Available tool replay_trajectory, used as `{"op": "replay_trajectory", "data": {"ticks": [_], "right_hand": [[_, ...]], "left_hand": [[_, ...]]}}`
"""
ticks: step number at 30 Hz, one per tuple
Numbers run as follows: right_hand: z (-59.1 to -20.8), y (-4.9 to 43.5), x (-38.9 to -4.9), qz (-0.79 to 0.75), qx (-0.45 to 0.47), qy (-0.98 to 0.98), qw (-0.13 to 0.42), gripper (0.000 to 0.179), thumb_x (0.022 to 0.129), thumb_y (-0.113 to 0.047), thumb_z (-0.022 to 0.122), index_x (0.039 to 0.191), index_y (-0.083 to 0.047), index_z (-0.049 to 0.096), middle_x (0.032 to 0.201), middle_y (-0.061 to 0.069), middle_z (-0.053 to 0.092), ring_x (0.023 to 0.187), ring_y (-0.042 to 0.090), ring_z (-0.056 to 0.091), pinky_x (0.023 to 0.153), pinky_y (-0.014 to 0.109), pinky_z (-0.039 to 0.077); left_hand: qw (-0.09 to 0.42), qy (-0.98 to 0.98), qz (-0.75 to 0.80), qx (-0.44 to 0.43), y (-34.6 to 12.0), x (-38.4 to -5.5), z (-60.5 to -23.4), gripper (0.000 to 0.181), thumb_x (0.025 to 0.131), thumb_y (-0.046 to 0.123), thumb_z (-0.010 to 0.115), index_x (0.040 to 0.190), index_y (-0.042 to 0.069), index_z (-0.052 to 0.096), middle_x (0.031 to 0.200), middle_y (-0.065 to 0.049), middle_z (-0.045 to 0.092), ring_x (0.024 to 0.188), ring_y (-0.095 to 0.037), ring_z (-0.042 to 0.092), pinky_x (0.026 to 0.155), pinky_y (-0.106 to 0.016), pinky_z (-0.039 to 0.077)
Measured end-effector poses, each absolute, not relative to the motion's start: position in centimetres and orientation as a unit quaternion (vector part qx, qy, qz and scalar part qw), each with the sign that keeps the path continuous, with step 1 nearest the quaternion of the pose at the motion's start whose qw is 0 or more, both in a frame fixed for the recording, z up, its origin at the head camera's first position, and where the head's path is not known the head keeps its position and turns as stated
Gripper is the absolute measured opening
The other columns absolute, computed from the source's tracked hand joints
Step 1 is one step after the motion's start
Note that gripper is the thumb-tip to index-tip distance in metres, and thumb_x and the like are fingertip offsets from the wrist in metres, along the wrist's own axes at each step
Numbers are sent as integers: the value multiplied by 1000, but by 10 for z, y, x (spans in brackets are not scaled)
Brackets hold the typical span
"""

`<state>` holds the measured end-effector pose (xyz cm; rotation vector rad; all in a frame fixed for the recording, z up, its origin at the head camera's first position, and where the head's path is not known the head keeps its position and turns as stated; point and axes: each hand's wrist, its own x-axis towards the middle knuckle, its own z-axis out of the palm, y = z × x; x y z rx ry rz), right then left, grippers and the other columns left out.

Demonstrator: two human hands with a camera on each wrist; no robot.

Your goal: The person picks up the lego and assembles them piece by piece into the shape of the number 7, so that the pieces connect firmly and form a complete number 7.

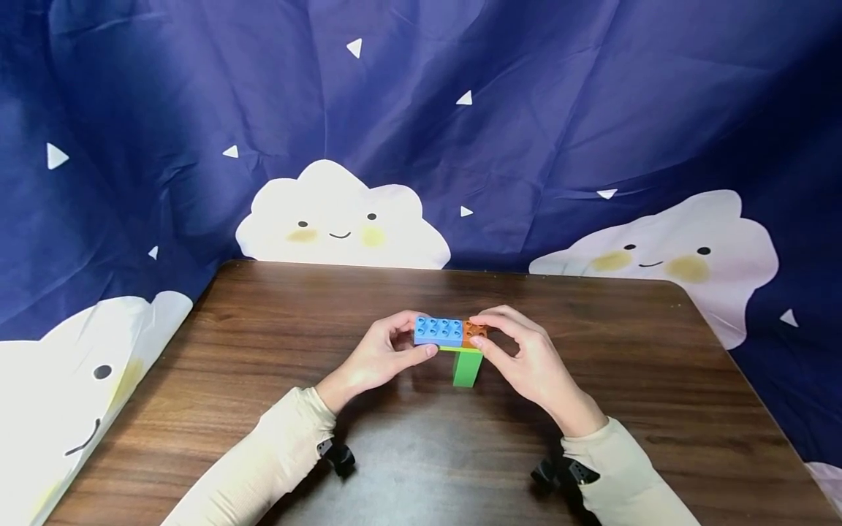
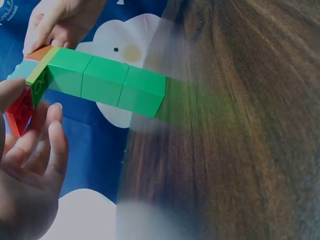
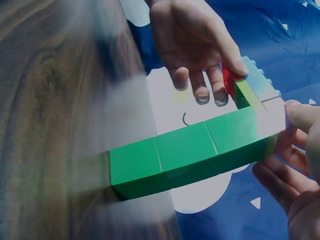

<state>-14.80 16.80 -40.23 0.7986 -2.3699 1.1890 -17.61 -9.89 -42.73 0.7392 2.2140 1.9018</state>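
A toy-brick build stands near the middle of the table. Its leg is a column of three green bricks, topped by a thin lime plate. On that plate a blue brick with studs lies beside an orange brick. A red brick hangs under the overhanging left end, hidden in the head view. My left hand grips the blue brick's left end, thumb on the near side and fingers behind. With thumb and fingers, my right hand pinches the orange brick.
The brown wooden table extends around the build. Behind it hangs a dark blue cloth printed with white clouds and triangles. Black wrist cameras are strapped to both cream sleeves, close over the tabletop.
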Motion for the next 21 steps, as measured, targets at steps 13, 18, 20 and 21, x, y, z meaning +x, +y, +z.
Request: {"op": "replay_trajectory", "data": {"ticks": [13,18,20,21], "right_hand": [[-413,167,-151,466,280,-817,193,34,95,2,78,128,-8,77,123,5,75,103,12,67,87,11,55],[-415,168,-153,489,278,-805,190,34,95,5,76,128,-4,76,123,8,75,102,8,65,89,11,56],[-415,168,-154,494,279,-802,188,33,95,5,76,128,-2,76,123,9,75,102,7,64,90,11,56],[-415,168,-155,496,279,-801,186,33,95,6,76,128,-1,75,123,9,75,101,7,64,90,11,56]], "left_hand": [[-52,775,544,317,-110,-177,-430,52,89,5,87,137,9,67,125,-8,69,97,-23,68,75,-30,60],[-145,771,475,400,-115,-178,-429,58,87,-3,86,140,8,64,137,-12,64,114,-25,65,83,-33,61],[-183,764,448,428,-117,-179,-429,56,87,-6,84,138,7,65,138,-13,63,115,-26,64,83,-34,61],[-199,762,434,438,-118,-179,-429,53,88,-7,84,136,6,66,138,-13,63,116,-26,64,84,-33,61]]}}
